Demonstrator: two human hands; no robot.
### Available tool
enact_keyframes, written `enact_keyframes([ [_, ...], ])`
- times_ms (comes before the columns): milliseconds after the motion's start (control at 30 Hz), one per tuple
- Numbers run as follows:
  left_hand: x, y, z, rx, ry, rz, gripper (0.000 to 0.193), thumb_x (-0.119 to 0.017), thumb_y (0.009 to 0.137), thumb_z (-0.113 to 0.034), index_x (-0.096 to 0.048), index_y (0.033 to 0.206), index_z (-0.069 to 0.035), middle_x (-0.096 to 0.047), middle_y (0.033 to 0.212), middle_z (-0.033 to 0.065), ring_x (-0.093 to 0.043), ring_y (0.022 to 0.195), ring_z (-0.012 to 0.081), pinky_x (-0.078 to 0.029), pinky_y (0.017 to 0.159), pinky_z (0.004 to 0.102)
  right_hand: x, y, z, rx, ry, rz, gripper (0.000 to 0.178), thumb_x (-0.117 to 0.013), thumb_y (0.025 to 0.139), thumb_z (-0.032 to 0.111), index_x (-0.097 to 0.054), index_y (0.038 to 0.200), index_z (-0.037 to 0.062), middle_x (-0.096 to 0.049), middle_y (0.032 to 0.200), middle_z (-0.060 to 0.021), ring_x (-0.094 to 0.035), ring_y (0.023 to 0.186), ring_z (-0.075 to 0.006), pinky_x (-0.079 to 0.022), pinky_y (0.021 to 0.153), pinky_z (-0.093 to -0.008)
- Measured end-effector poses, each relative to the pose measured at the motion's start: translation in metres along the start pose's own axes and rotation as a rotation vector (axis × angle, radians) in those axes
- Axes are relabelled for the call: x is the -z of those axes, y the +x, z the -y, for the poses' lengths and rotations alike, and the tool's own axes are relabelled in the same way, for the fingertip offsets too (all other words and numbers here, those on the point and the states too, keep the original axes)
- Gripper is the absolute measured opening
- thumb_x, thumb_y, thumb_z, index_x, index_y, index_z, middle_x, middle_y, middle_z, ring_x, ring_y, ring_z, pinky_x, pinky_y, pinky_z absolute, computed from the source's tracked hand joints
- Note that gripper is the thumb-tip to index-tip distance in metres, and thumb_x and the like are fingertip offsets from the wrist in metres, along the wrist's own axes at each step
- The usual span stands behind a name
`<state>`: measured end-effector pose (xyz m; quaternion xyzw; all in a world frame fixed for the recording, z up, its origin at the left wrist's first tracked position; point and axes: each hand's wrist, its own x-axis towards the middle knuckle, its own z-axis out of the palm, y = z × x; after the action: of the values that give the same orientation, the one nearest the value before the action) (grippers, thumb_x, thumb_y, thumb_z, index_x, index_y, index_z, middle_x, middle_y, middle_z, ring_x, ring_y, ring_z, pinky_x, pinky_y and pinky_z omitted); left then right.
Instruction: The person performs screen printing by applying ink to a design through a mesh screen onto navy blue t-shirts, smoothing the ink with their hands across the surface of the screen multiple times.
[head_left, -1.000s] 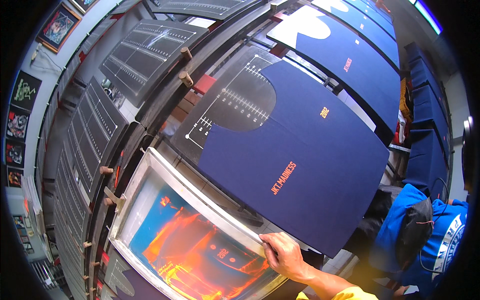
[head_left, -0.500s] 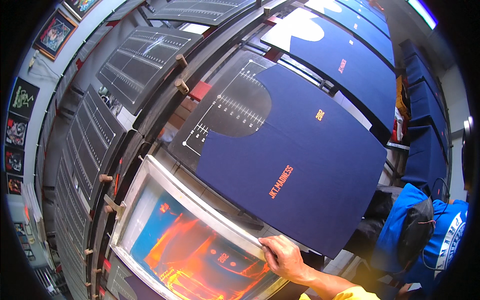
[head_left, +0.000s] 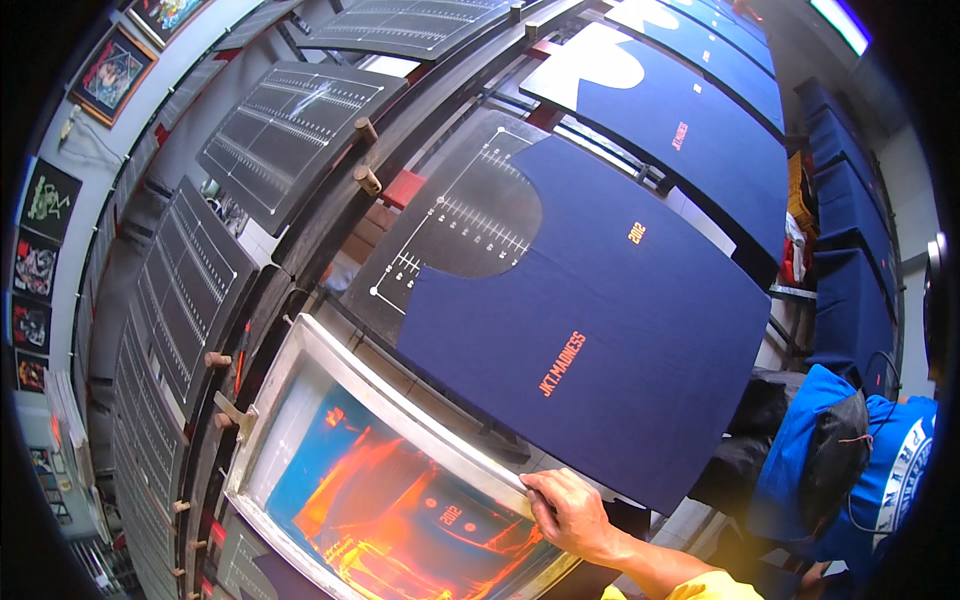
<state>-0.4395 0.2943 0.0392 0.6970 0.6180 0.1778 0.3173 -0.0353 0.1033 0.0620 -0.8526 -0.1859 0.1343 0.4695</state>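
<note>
White-rimmed rectangular screen frame (head_left: 430, 427) with orange-smeared blue mesh (head_left: 385, 500), lower centre, its near corner in the right hand (head_left: 572, 512).
The right fingers curl closed over the rim; the left hand's state cannot be told. A narrow gap separates frame from navy cloth panel (head_left: 640, 350), bearing orange lettering (head_left: 564, 365) and yellow numerals (head_left: 637, 233).

Long bluish-white tube lamp (head_left: 840, 25): glowing, upper right
Far flat board's bare end (head_left: 603, 66): washed-out white glare
Fisheye rim: black, straight edges bowed
</note>
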Motion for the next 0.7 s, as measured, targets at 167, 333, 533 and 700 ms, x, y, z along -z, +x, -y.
enact_keyframes([
  [167,-0.001,0.001,-0.001,-0.003,-0.006,0.005,0.052,-0.042,0.106,-0.032,-0.047,0.138,0.008,-0.054,0.135,0.0276,-0.057,0.119,0.0374,-0.047,0.102,0.0473,-0.001,-0.001,-0.001,-0.004,-0.027,0.012,0.025,-0.067,0.082,0.001,-0.065,0.107,0.0002,-0.069,0.096,-0.0129,-0.065,0.081,-0.0303,-0.054,0.071,-0.0389],
  [333,0.001,-0.002,-0.008,0.030,-0.012,-0.014,0.050,-0.042,0.106,-0.030,-0.046,0.139,0.008,-0.054,0.136,0.0274,-0.056,0.120,0.0370,-0.047,0.103,0.0466,0.000,-0.003,-0.001,-0.007,-0.029,0.009,0.027,-0.067,0.081,0.001,-0.066,0.108,0.0000,-0.070,0.096,-0.0130,-0.065,0.081,-0.0305,-0.055,0.072,-0.0396],
  [533,-0.004,-0.010,-0.044,0.205,-0.058,-0.055,0.048,-0.043,0.106,-0.025,-0.046,0.140,0.008,-0.054,0.136,0.0252,-0.056,0.119,0.0352,-0.047,0.101,0.0447,-0.004,-0.005,-0.004,0.060,-0.029,-0.050,0.024,-0.065,0.082,-0.003,-0.065,0.106,0.0003,-0.067,0.090,-0.0130,-0.063,0.077,-0.0309,-0.052,0.067,-0.0395],
  [700,0.001,-0.007,-0.052,0.330,-0.275,0.042,0.046,-0.044,0.103,-0.020,-0.047,0.139,0.010,-0.055,0.134,0.0236,-0.057,0.117,0.0337,-0.048,0.098,0.0434,-0.002,-0.009,-0.005,0.054,-0.046,-0.054,0.022,-0.064,0.083,0.000,-0.065,0.105,0.0017,-0.067,0.088,-0.0133,-0.064,0.081,-0.0321,-0.053,0.070,-0.0412],
])
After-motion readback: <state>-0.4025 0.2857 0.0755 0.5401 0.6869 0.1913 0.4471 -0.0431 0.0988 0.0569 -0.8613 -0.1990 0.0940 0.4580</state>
